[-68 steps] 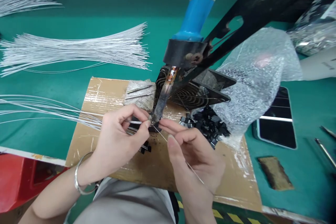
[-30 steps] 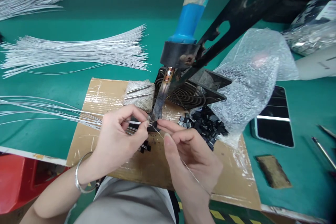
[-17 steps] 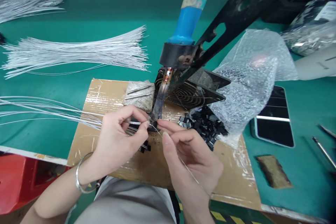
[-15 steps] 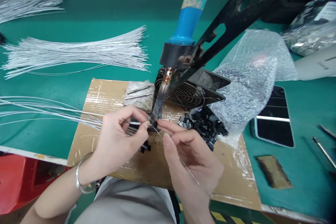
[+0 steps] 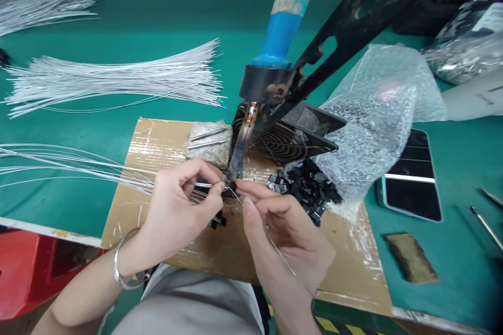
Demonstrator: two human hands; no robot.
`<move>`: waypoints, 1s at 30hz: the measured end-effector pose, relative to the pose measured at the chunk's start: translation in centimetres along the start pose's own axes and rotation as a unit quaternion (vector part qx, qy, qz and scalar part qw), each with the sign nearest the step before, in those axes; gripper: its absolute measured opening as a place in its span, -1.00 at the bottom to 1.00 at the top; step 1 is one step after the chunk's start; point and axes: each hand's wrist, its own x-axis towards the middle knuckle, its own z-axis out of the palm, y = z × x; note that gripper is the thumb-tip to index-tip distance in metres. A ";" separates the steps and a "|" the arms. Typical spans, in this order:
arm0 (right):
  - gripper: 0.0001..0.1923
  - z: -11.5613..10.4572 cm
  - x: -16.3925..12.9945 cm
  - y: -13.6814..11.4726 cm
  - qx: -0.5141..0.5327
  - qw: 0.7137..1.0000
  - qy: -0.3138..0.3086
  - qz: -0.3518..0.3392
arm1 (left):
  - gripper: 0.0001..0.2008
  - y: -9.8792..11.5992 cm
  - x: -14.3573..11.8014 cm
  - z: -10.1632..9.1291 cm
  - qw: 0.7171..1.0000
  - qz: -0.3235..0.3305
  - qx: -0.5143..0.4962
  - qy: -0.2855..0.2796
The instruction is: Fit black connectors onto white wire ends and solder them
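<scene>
Thumb and forefinger of my left hand (image 5: 184,204) pinch thin white wires (image 5: 137,180) that trail off to the left. Their ends meet just under the tip of a soldering iron (image 5: 238,159), blue-handled and clamped upright in a black metal arm. My right hand (image 5: 288,241) is closed around a thin strand of solder wire (image 5: 285,261), which runs from under the iron's tip down over the palm. Its forefinger reaches close to the tip, beside a small black piece (image 5: 231,187). The exact joint is mostly hidden by my fingertips.
Small black parts (image 5: 312,188) lie heaped on the cardboard (image 5: 341,267), by a black fan (image 5: 283,141) and a plastic bag (image 5: 365,115). A wire bundle (image 5: 118,81) lies behind, a block with two metal rods (image 5: 210,141) nearer. A phone (image 5: 412,183) and sponge (image 5: 411,257) sit right.
Almost nothing differs. The view shifts very slightly, and the right thumb has moved a little to the left along the solder wire.
</scene>
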 end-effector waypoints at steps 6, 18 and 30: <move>-0.82 -0.3 -0.2 0.4 -0.004 1.000 -0.010 -0.010 | -0.90 -0.2 0.0 0.0 1.000 -0.002 -0.005 0.000; -0.82 -0.2 0.1 0.3 -0.018 0.999 -0.011 -0.042 | -0.88 0.0 0.0 -0.1 1.000 0.009 0.011 0.006; -0.83 0.5 -0.1 -0.6 -0.019 1.000 0.020 -0.004 | -0.88 0.2 0.0 -0.1 1.000 0.006 0.012 0.003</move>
